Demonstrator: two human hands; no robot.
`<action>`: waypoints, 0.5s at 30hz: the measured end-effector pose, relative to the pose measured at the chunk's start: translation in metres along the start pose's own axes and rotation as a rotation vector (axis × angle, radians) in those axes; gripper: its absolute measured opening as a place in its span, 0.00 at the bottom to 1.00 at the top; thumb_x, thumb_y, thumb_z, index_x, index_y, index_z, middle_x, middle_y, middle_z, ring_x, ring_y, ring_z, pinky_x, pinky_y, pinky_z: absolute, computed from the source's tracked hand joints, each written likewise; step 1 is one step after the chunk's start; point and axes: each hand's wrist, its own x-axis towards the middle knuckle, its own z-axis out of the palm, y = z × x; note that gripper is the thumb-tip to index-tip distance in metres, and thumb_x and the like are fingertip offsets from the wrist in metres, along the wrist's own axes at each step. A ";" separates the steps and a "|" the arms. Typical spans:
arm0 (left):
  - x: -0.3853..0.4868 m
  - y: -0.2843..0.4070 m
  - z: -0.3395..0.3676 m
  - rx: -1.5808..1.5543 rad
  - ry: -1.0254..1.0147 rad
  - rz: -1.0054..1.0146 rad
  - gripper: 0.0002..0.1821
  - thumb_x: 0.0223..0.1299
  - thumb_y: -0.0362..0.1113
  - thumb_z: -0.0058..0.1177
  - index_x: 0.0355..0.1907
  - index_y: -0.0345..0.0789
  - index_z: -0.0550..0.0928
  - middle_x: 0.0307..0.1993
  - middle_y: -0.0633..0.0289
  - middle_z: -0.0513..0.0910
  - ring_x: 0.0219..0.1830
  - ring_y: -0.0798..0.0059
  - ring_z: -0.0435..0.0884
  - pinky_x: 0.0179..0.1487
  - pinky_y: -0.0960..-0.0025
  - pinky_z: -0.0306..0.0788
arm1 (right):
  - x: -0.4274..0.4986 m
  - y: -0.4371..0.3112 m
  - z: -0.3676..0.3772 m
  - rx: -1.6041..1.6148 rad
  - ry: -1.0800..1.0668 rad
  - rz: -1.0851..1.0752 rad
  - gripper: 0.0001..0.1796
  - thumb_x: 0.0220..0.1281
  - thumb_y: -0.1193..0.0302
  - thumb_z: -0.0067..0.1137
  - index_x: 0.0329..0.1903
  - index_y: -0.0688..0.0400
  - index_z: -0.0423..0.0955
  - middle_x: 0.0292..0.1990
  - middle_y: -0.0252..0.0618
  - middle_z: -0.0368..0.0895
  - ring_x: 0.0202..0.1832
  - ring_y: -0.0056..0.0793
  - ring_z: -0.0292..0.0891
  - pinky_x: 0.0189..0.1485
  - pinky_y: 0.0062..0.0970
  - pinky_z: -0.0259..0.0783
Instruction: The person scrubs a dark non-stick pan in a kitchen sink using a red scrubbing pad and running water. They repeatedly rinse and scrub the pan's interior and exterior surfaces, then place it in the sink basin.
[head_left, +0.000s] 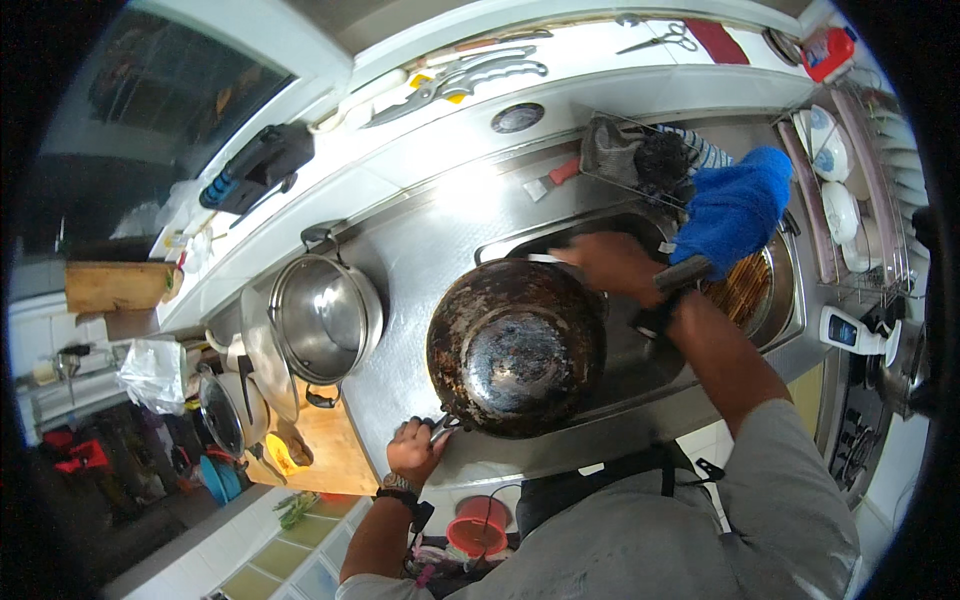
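Note:
A wok (517, 349) with a scorched, flaking outside is tilted so that its bottom faces me, over the left part of the steel sink (637, 375). My left hand (415, 452) is closed around its handle (444, 427). At the wok's far rim is my right hand (611, 262), blurred, with a thin white flat object (544, 259) at its fingers; what that object is cannot be made out. Beside my right wrist, a blue cloth (735, 210) hangs over what looks like a tap, whose dark end (681, 274) shows.
Left stands a steel pot (326, 319) near a wooden board (337, 450). A red-handled scraper (551, 180) lies behind the sink, next to a wire basket (630, 157). At right are a bamboo-slat item (742, 292) in a basin, a dish rack (862, 202) and a spray bottle (855, 330).

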 end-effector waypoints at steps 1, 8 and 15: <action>-0.001 -0.001 0.001 0.002 -0.007 -0.007 0.21 0.65 0.50 0.82 0.43 0.33 0.91 0.38 0.55 0.89 0.40 0.49 0.90 0.42 0.50 0.85 | -0.018 0.006 -0.005 -0.012 -0.054 0.129 0.26 0.79 0.74 0.63 0.74 0.42 0.89 0.48 0.51 0.89 0.49 0.58 0.90 0.51 0.55 0.83; -0.001 -0.003 0.003 -0.025 0.014 0.005 0.20 0.64 0.48 0.82 0.42 0.33 0.91 0.38 0.54 0.88 0.40 0.48 0.90 0.42 0.49 0.85 | 0.025 -0.018 0.003 -0.124 0.082 -0.103 0.25 0.82 0.71 0.61 0.74 0.38 0.89 0.46 0.49 0.88 0.49 0.57 0.90 0.50 0.57 0.82; -0.001 0.001 0.001 -0.008 -0.009 -0.025 0.20 0.67 0.49 0.80 0.41 0.34 0.91 0.39 0.54 0.89 0.41 0.48 0.90 0.42 0.49 0.85 | 0.026 -0.023 -0.001 -0.207 -0.009 -0.002 0.21 0.84 0.66 0.63 0.72 0.41 0.89 0.46 0.53 0.92 0.51 0.61 0.92 0.54 0.58 0.85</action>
